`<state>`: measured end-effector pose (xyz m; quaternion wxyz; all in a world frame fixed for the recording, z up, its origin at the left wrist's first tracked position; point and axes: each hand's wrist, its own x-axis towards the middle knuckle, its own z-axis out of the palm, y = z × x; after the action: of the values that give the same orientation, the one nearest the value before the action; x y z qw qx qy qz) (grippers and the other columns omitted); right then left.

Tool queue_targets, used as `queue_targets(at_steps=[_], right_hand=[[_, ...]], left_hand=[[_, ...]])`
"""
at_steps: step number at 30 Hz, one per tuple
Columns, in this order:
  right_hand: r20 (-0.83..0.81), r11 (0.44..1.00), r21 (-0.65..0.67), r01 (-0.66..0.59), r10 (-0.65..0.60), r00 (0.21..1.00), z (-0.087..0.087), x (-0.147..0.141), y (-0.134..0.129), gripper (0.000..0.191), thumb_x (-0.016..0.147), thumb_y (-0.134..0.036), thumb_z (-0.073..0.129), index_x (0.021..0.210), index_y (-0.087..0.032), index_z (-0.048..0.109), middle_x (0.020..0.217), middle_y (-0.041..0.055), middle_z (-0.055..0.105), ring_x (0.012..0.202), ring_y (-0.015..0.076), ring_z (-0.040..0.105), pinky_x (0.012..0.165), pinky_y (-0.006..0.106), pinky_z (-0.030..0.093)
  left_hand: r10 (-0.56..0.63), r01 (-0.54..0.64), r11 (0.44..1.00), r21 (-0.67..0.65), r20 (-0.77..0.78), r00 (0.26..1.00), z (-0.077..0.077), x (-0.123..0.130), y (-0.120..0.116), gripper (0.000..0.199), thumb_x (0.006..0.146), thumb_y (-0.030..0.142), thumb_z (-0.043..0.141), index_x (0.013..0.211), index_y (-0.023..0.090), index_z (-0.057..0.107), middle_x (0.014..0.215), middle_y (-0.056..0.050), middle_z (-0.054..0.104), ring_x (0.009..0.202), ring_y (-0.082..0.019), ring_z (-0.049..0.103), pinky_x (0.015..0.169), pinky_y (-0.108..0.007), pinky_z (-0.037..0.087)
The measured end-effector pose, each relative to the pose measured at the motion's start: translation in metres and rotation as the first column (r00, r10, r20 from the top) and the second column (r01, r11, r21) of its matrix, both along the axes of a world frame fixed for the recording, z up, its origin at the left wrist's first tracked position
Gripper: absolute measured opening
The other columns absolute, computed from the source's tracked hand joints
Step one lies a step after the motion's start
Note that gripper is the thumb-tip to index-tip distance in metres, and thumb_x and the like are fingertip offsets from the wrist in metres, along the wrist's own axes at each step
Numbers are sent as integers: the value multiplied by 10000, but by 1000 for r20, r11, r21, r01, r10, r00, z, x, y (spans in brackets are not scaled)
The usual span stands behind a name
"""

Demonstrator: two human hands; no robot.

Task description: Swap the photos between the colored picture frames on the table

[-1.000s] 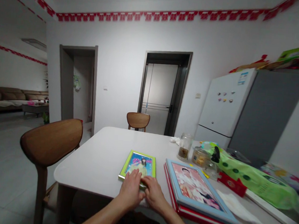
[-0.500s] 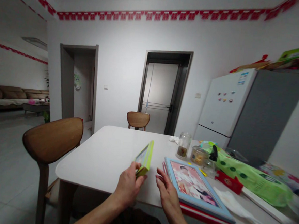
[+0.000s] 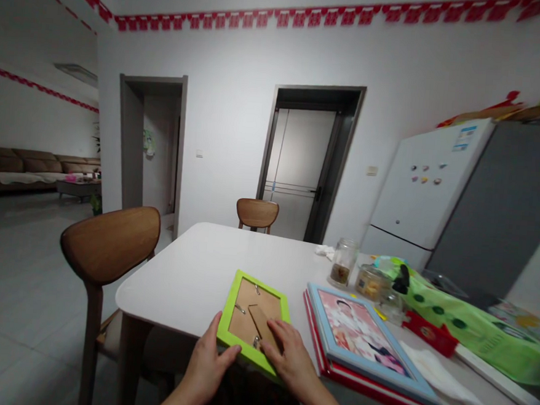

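Observation:
A small picture frame (image 3: pixel 228 310) with a lime-green border shows its brown backing board, metal clips and fold-out stand (image 3: pixel 264 325). It is tilted above the near edge of the table. My left hand (image 3: pixel 208 358) grips its lower left edge, thumb on the front rim. Across the lower right part, my right hand (image 3: pixel 293 358) rests with its fingers on the stand and the frame's edge. The side with the picture is hidden. Just right of my right hand lies a larger blue picture frame (image 3: pixel 364 339) holding a photo, on top of red-edged frames (image 3: pixel 377 392).
The white table (image 3: pixel 186 277) has a glass jar (image 3: pixel 343 263), a lidded container (image 3: pixel 372 280), a green package (image 3: pixel 465 327), a red box (image 3: pixel 430 333) and tissue (image 3: pixel 447 378) on its right. Wooden chairs stand left (image 3: pixel 114 241) and at the far end (image 3: pixel 257 213).
The green frame has turned from edge-on to show its back. My right hand, apart from it before, now touches it. The view has shifted slightly left.

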<state>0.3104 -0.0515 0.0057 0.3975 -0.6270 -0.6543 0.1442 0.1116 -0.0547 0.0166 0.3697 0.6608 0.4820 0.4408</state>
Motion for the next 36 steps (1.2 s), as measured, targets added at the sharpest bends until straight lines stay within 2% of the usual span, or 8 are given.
queue_targets(at_steps=[4,11,14,16,18,20,26,36], right_hand=[[103,1000,8,-14,13,995,2,0,-6,432,619,-360,588,1016,-191,613,1115,112,553,1080,267,435,961,376,282],[341,998,-62,-30,49,939,8,1,-14,435,678,-348,528,1082,-192,561,1154,106,511,1109,251,398,956,357,275],[388,989,-103,-107,139,911,21,0,-14,377,682,-325,530,1043,-230,579,1127,88,518,1080,235,424,927,345,299],[372,959,-152,-239,279,885,29,-3,-12,292,686,-283,526,961,-248,620,1111,71,521,1059,214,445,906,323,316],[317,912,-185,-367,408,856,33,-6,-9,219,702,-246,504,859,-247,657,1115,58,515,1054,188,451,899,294,321],[265,892,-180,-415,451,853,32,-10,-6,198,717,-241,489,783,-241,676,1105,55,518,1045,172,456,891,278,326],[259,939,-108,-327,344,903,18,-11,-1,154,697,-253,530,708,-247,683,990,47,567,964,166,477,842,272,349],[284,968,-85,-238,252,925,21,-19,2,117,667,-290,559,664,-226,656,891,26,583,879,169,481,787,270,340]], left_hand=[[9,0,999,44,-209,978,-11,-5,-6,615,673,305,525,1239,123,364,1278,-106,402,1214,-256,282,1022,-400,134],[-3,99,979,180,-470,883,-36,-7,-2,578,721,296,495,1245,98,355,1315,-140,326,1221,-241,270,1016,-438,189],[-7,144,964,222,-523,852,-33,-8,-1,581,704,258,538,1233,88,367,1312,-159,324,1218,-249,275,1008,-445,216],[-27,195,949,248,-552,834,-26,-7,-1,559,676,227,581,1194,100,414,1308,-160,332,1216,-254,279,1001,-446,235],[-73,266,930,256,-579,812,-18,-4,1,464,662,211,608,1105,134,494,1287,-138,379,1204,-250,305,993,-438,257],[-111,317,915,249,-600,793,-11,-2,1,349,667,209,615,1006,167,545,1240,-102,450,1183,-236,346,993,-425,262],[-104,295,929,222,-609,786,-9,2,1,320,665,200,630,972,174,545,1180,-66,515,1158,-204,383,1008,-364,248],[-107,280,936,211,-590,801,-10,1,1,436,660,196,627,1079,161,509,1195,-78,499,1164,-198,373,1004,-341,257]])
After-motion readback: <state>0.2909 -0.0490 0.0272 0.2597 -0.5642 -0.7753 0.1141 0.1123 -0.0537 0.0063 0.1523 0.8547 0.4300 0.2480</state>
